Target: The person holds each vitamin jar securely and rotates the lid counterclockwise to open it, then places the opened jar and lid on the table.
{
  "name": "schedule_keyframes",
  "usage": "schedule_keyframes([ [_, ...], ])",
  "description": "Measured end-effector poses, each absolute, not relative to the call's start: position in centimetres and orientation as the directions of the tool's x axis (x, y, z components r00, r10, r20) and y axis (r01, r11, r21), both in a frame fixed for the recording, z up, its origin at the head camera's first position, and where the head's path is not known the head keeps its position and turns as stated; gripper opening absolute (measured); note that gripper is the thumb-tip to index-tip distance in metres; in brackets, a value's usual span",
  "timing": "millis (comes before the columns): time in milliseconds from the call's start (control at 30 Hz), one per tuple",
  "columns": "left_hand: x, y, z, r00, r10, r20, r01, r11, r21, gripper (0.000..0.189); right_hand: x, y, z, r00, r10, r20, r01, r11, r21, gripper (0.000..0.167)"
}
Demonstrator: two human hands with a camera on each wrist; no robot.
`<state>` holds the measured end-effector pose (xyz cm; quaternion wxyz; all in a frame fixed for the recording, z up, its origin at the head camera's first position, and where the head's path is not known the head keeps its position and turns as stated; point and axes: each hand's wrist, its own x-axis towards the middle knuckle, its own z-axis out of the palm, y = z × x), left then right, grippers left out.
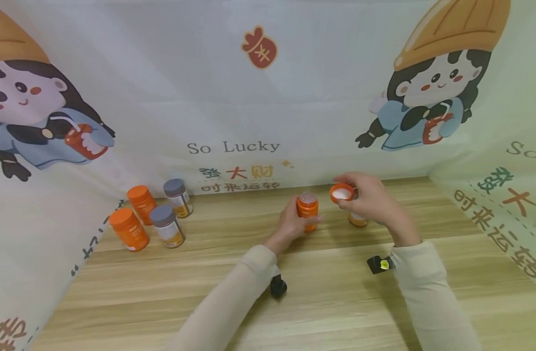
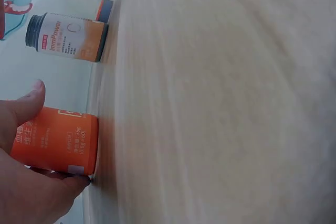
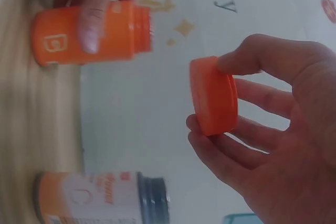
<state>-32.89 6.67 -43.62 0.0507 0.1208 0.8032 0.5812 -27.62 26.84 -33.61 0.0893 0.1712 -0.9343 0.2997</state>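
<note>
My left hand (image 1: 290,222) grips an orange bottle (image 1: 307,208) that stands upright on the table, thumb and fingers round its sides. The bottle is uncapped, with a patterned seal across its mouth. Up to its right, my right hand (image 1: 372,197) pinches an orange screw cap (image 3: 212,95) by the rim, held in the air. In the head view the cap's white inside faces the camera. Below and behind that hand stands a white-and-orange supplement bottle (image 2: 71,38) with a dark neck, its upper part hidden by the hand in the head view.
At the left stand two orange capped bottles (image 1: 129,230) and two grey-capped bottles (image 1: 168,227). A printed cloth (image 1: 312,107) hangs behind the wooden table (image 1: 162,302) and along its sides. Near the dark-necked bottle lies a small grey-and-orange item (image 2: 105,11).
</note>
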Motion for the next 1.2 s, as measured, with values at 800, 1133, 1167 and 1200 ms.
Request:
schedule_keyframes([
  [800,-29.5,-2.8,-41.9,-0.952,0.299,-0.072,0.015,0.280,0.960,0.083,-30.4,24.1,-41.0,-0.953,-0.271,0.132,-0.302,0.852,-0.428,0.052],
  [1133,-27.9,-9.0,-40.9,-0.965,0.261,-0.003,0.065,0.254,0.965,0.060,-30.4,24.4,-41.8,-0.957,-0.282,0.073,-0.286,0.861,-0.420,0.045],
  [1167,-28.0,-9.6,-40.6,-0.970,0.245,0.011,0.075,0.254,0.964,0.058,-30.4,24.4,-41.8,-0.957,-0.283,0.071,-0.286,0.863,-0.416,0.045],
  [1200,-28.0,-10.1,-40.3,-0.975,0.223,0.023,0.081,0.257,0.963,0.057,-30.5,24.5,-41.8,-0.956,-0.284,0.069,-0.286,0.864,-0.414,0.045],
])
